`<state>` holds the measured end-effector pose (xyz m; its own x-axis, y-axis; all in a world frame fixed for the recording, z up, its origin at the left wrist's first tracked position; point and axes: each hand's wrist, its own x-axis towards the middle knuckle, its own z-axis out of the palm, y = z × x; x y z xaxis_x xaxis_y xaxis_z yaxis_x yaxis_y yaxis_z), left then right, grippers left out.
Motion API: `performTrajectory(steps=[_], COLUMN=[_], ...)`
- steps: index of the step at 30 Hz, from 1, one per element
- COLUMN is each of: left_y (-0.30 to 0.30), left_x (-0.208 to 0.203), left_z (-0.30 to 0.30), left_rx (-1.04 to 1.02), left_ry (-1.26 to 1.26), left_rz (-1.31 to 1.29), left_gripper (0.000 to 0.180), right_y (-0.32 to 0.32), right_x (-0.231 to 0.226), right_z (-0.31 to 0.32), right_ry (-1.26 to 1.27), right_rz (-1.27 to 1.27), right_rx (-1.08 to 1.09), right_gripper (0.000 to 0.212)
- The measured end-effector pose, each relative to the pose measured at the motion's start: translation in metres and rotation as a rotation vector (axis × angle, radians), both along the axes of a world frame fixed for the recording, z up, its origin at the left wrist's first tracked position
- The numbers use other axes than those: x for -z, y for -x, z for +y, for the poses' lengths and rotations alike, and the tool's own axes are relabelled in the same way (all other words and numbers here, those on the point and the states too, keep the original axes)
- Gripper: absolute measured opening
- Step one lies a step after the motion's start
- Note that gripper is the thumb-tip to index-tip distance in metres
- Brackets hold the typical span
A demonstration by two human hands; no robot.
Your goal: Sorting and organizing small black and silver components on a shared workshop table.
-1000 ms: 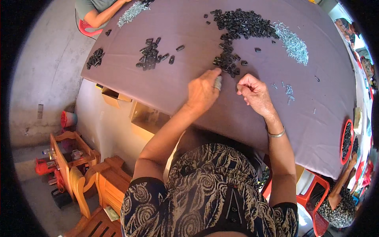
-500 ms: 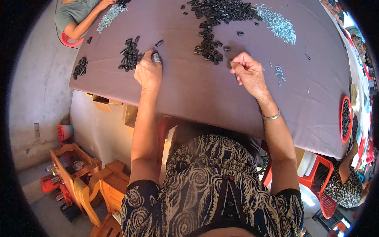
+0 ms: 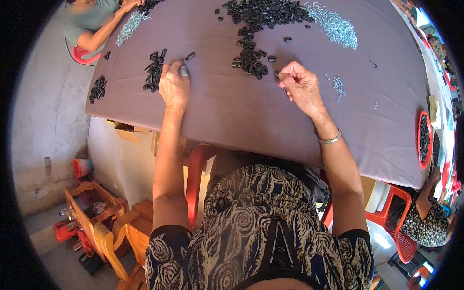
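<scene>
My left hand [image 3: 175, 87], a grey band on one finger, is curled at the right edge of a cluster of small black plastic pieces [image 3: 153, 72]. Its fingertips face away, so whatever they hold is hidden. One loose black piece [image 3: 190, 56] lies just beyond it. My right hand [image 3: 300, 88] is raised in a pinch of thumb and forefinger; something tiny shows at the tips, too small to name. To its left lies a trail of similar black pieces [image 3: 251, 57]. A few small metal springs [image 3: 338, 86] are scattered to its right.
A large heap of black pieces [image 3: 266, 14] and a pile of springs [image 3: 333, 26] lie at the far side of the cloth-covered table [image 3: 232, 111]. Another person's arm [image 3: 99, 36] reaches a spring pile [image 3: 131, 26] at far left. A red basket [image 3: 419, 140] stands on the right edge.
My left hand has shifted slightly left and nearer, against the black cluster. My right hand keeps its pinch, hardly moved. The whole view has shifted a little.
</scene>
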<state>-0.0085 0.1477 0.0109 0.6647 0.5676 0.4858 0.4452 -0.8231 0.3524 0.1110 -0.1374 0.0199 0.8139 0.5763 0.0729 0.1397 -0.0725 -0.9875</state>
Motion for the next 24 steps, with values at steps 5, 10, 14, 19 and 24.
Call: performTrajectory(steps=[5,10,14,19,24], left_y=[-0.006,-0.015,-0.025,-0.039,-0.035], left_x=[0.001,-0.007,-0.004,-0.002,-0.002], left_z=[0.025,-0.001,-0.003,0.029,0.007], left_rx=[0.106,0.325,0.305,0.162,0.142], left_ry=[-0.110,0.061,-0.004,-0.096,-0.077], left_rz=[-0.055,-0.139,0.003,0.064,0.014], left_gripper=[0.019,0.020,0.022,0.021,0.019], right_y=[-0.004,-0.009,-0.018,-0.028,-0.021], right_x=[0.005,0.001,0.002,0.000,0.001], right_z=[-0.002,-0.005,-0.011,-0.016,-0.012], right_ry=[-0.005,-0.039,-0.092,-0.105,0.131], right_rz=[-0.040,0.020,0.008,-0.020,-0.406], right_rx=[-0.012,0.029,0.088,0.180,0.164], right_gripper=[0.007,0.007,0.007,0.006,0.007])
